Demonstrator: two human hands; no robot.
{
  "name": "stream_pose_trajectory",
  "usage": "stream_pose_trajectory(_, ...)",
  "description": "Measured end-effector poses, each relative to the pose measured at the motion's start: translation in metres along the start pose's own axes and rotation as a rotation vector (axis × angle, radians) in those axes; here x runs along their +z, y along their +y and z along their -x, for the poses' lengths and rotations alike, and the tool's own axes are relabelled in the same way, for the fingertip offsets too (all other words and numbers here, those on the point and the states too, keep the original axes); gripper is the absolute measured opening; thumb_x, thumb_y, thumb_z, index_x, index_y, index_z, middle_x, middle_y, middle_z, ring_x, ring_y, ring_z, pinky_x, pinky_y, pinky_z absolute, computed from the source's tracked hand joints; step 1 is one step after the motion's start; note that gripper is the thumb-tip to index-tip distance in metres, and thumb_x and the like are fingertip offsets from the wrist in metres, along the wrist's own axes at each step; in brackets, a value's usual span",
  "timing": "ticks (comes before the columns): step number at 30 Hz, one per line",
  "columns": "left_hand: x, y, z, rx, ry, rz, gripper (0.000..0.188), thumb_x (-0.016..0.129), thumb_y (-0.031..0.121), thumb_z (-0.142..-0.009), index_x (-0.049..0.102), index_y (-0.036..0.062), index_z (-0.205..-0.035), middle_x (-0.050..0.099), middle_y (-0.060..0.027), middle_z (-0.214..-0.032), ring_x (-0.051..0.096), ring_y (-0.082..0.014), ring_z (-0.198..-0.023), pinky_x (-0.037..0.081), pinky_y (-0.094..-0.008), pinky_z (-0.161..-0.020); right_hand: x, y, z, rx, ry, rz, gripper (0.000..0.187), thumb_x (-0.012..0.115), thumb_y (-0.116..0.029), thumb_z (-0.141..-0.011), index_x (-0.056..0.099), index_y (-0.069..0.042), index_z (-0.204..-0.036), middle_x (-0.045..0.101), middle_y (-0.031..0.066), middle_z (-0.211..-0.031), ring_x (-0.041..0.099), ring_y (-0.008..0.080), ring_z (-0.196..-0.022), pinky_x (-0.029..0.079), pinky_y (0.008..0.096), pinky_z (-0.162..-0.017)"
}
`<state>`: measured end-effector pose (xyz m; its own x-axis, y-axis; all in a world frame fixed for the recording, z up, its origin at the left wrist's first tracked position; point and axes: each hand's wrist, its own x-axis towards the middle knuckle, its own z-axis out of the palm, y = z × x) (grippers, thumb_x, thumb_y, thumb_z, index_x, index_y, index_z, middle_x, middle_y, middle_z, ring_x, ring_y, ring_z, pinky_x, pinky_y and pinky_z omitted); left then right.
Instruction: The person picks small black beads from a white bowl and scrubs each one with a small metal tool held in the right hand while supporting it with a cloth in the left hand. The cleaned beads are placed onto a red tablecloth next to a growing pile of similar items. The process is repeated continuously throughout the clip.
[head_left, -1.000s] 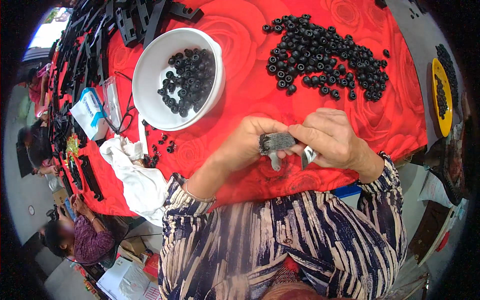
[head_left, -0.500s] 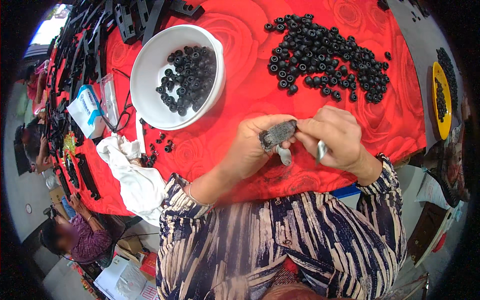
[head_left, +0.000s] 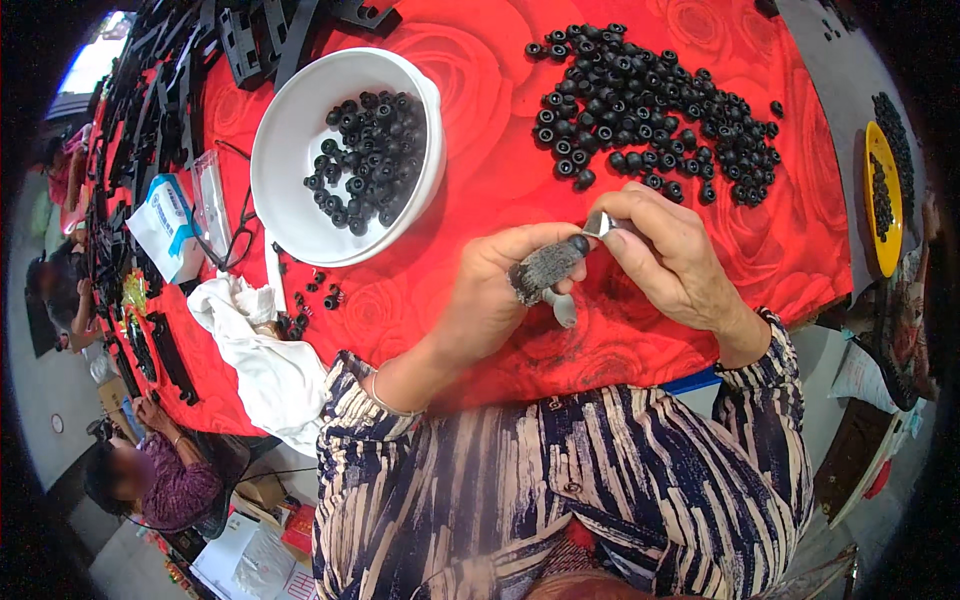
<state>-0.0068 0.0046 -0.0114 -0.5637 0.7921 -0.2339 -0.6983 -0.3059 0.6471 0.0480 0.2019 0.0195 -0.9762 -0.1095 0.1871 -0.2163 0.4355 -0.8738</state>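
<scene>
My left hand (head_left: 490, 285) is closed in front of me, pinching a small black round part (head_left: 579, 243) at its fingertips. A worn dark grey covering (head_left: 545, 270) lies along the fingers there, and a paler grey covered fingertip (head_left: 565, 311) shows below. My right hand (head_left: 675, 255) is closed on a short shiny metal blade (head_left: 599, 224), whose edge meets or nearly meets the black part. The blade's handle is hidden in my fingers. Beyond my right hand lies a loose heap of similar black parts (head_left: 650, 110).
A white bowl (head_left: 275, 190) holding more black parts stands at left, near small black scraps (head_left: 318, 290) and a white cloth (head_left: 255, 350). Glasses (head_left: 240, 240), a white-blue packet (head_left: 168, 228) and long black pieces (head_left: 240, 45) lie farther left. Another person (head_left: 170, 470) sits at lower left.
My right hand has turned and risen slightly, bringing the metal blade from beside its palm up to the black part. My left hand has shifted slightly left, still pinching.
</scene>
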Motion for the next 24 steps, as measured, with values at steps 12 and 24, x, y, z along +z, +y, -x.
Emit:
stream_pose_trajectory(12,-0.0010,-0.0002,-0.0016,0.016,-0.018,-0.024,0.026,0.054,0.005,-0.089,0.058,-0.0016,-0.114,0.062,-0.0068,-0.090,0.059,-0.0096,-0.076,0.050,-0.0226,-0.069,-0.0002,-0.0008,-0.0010,0.008,-0.020,0.006,0.013,0.054,-0.001,-0.083,0.055,0.002,-0.096,0.048,0.0081,-0.075,0.046,0.0182,-0.062,0.036,0.0300,-0.055)
stream_pose_trajectory(24,-0.0031,0.0003,-0.0018,-0.024,0.007,-0.017,0.026,0.053,0.005,-0.089,0.059,-0.0009,-0.114,0.062,-0.0070,-0.089,0.059,-0.0102,-0.076,0.049,-0.0229,-0.068,-0.0023,-0.0020,-0.0019,0.015,-0.041,0.036,0.014,0.056,-0.002,-0.082,0.056,0.002,-0.096,0.049,0.0100,-0.074,0.050,0.0210,-0.062,0.038,0.0317,-0.055)
